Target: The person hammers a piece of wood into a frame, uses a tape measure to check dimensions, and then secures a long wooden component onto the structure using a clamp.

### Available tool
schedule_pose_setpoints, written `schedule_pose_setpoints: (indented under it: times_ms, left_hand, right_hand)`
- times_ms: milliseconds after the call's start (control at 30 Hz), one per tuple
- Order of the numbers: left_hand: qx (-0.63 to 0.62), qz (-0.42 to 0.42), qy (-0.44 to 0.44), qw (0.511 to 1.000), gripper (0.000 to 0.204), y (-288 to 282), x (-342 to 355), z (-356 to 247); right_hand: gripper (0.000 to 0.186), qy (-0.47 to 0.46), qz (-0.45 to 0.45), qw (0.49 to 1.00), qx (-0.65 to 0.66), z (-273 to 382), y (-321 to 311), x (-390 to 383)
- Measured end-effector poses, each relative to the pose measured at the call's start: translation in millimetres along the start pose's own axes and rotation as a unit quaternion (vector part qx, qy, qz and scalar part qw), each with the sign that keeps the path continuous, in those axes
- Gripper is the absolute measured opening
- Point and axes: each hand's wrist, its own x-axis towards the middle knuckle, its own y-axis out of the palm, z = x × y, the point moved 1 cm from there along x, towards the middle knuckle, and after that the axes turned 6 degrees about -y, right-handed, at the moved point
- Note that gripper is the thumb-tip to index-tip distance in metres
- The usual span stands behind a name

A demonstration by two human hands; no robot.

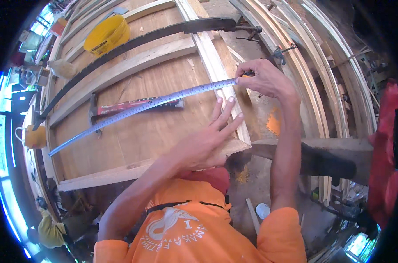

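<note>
My right hand (268,80) is closed round a tape measure (248,74), just off the right edge of a wooden framed panel (120,168). Its long pale blade (151,104) stretches leftward across the panel to the left edge. Spread flat, the fingers of my left hand (214,127) rest on the panel's right rail, below the blade, holding nothing. Under the blade lies a red and dark printed, long thing (137,107), with a dark hammer-like head at its left end; the blade partly covers it.
A long dark bar clamp (146,40) spans the panel. A yellow bucket (106,35) stands behind it, a smaller yellow container (35,137) at the left. Long timber boards (315,74) with a small clamp (279,55) lie right. Red cloth (385,153) hangs at far right.
</note>
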Motion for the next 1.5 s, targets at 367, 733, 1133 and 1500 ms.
schedule_pose_setpoints:
  times_ms: [367,733,1133,1500]
  left_hand:
    - [-0.070,-0.029,-0.003,0.997,0.111,-0.2,-2.8,-1.6]
    - [-0.020,-0.045,0.001,0.999,0.111,0.2,-5.2,-2.0]
    - [-0.021,-0.059,0.021,0.998,0.116,2.4,-5.7,6.0]
    - [-0.027,-0.054,0.013,0.998,0.108,1.5,-5.6,0.9]
  right_hand:
    - [0.035,-0.037,-0.018,0.999,0.012,-6.1,2.9,0.2]
    - [0.034,-0.046,-0.030,0.998,0.013,-10.7,7.2,-1.4]
    - [0.034,-0.023,-0.044,0.999,0.018,-7.5,6.9,-3.3]
    - [0.036,-0.061,-0.049,0.997,-0.004,-9.0,7.5,-4.2]
